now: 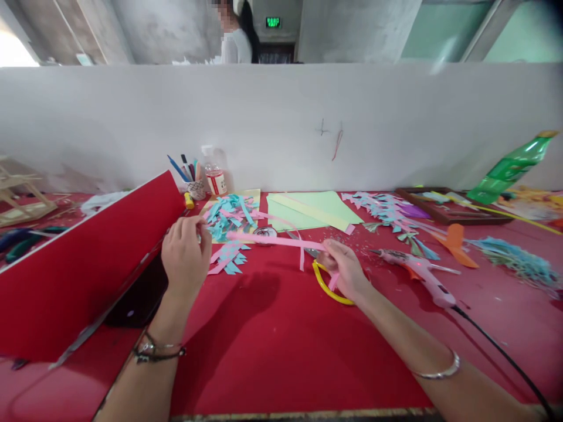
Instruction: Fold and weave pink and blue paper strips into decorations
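My right hand (345, 269) pinches one end of a pink paper strip (277, 240), which stretches leftward above the table. Beneath that hand lie scissors with yellow handles (328, 287). My left hand (185, 252) is raised at the left, its fingers loosely bent and the thumb apart, with nothing seen in it. Just beyond it is a heap of blue and pink paper strips (233, 211). A short woven piece of pink and blue paper (231, 258) rests in front of the heap. Another thin pink strip (301, 252) curves down behind the held one.
A pink glue gun (422, 272) with a black cord lies at right. Green paper sheets (308, 208) and a woven paper chain (378, 205) lie at the back. A red board (97, 264) leans at left over a dark phone (136, 299). A green bottle (510, 167) tilts at far right.
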Demonstrator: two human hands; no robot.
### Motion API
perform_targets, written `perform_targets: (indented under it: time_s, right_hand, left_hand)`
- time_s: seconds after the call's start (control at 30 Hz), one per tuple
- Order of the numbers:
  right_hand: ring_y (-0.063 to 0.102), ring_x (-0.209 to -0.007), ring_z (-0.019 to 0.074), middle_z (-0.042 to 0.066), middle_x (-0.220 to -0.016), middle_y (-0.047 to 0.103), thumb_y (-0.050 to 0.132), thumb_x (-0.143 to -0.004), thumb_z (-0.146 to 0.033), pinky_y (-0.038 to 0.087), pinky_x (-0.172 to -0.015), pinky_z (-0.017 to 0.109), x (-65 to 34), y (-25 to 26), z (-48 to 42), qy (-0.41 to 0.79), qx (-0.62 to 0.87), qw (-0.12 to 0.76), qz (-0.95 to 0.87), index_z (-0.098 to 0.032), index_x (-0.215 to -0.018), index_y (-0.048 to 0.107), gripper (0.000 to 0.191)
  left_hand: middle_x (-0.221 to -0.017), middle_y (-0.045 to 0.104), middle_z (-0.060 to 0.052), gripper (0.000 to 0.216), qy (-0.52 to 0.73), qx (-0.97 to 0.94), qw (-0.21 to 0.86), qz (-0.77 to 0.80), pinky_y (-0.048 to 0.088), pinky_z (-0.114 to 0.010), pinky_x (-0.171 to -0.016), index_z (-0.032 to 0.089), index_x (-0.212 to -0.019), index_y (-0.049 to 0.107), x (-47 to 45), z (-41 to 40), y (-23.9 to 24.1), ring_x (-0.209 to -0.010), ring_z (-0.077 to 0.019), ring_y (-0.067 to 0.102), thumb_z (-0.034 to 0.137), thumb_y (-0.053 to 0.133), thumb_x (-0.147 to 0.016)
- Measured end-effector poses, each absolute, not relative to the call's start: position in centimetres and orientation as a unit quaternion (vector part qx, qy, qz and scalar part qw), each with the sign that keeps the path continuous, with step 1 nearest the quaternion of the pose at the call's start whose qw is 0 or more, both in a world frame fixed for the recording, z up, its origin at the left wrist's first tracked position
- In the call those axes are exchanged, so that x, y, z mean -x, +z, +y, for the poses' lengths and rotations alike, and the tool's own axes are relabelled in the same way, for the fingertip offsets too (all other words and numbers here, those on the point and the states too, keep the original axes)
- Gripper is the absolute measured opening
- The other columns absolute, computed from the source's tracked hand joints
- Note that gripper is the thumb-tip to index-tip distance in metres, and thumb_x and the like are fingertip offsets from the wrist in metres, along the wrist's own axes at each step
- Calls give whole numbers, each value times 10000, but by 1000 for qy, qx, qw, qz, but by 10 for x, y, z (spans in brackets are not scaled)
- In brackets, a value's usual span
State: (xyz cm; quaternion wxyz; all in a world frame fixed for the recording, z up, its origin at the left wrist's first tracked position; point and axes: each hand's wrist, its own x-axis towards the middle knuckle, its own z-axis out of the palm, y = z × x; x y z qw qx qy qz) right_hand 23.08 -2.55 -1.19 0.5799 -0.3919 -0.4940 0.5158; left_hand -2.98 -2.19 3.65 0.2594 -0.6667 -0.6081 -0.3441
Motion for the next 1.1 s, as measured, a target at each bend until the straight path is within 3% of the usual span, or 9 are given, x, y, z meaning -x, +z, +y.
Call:
perform_targets:
  time_s: [0.07,0.17,0.3,0.43,0.63,0.93,1.1]
  right_hand:
    - [265,-421,63,-66,-473,290,463,-752,-398,222,-419,202,-228,-9,-32,454,435,527,-572,-181,-562,395,296]
    - [417,-554,91,-23,-596,464,431,-780,-330,321,-512,204,-218,-3,-44,387,422,407,-711,-165,-646,495,222]
    - [462,-585,99,-7,-631,531,388,-814,-302,345,-550,203,-210,-3,-51,319,395,336,-793,-161,-691,529,234]
    - [470,-591,107,7,-649,569,424,-776,-227,342,-599,221,-214,-8,-49,196,400,334,-830,-169,-715,550,151]
    - [373,-505,100,-25,-485,454,446,-672,-161,293,-576,221,-211,-12,-49,21,404,315,-858,-180,-567,482,113]
    - [374,-477,86,-31,-477,437,433,-666,-157,249,-507,198,-236,-7,-34,13,451,280,-847,-177,-561,483,118]
    - [374,-459,88,-39,-473,404,441,-675,-172,262,-489,206,-260,-4,-20,6,494,331,-804,-179,-559,451,116]
  left_hand:
    - [-893,568,-83,218,-374,728,212,-534,354,-286,-796,133,-926,496,16,-26,34,-885,-172,488,199,312,-828]
    - [-977,552,-66,224,-313,845,125,-416,336,-286,-850,156,-971,489,-12,-35,25,-958,-154,462,198,317,-835]
    - [-747,577,-17,216,-167,918,94,-347,361,-290,-724,167,-775,516,-39,-44,12,-703,-134,516,226,319,-842]
    - [-610,559,2,219,-120,923,101,-352,329,-270,-571,160,-718,501,-43,-45,5,-534,-119,497,182,316,-833]
    - [-613,588,8,222,-125,931,44,-341,329,-262,-625,163,-726,503,-43,-47,5,-523,-96,506,222,324,-844]
    - [-553,582,-8,255,-94,902,121,-403,305,-282,-599,164,-721,517,-22,-37,18,-491,-126,496,201,299,-849]
    - [-589,601,-12,257,-130,880,150,-431,318,-285,-664,169,-740,541,-1,-27,25,-544,-122,518,204,309,-845]
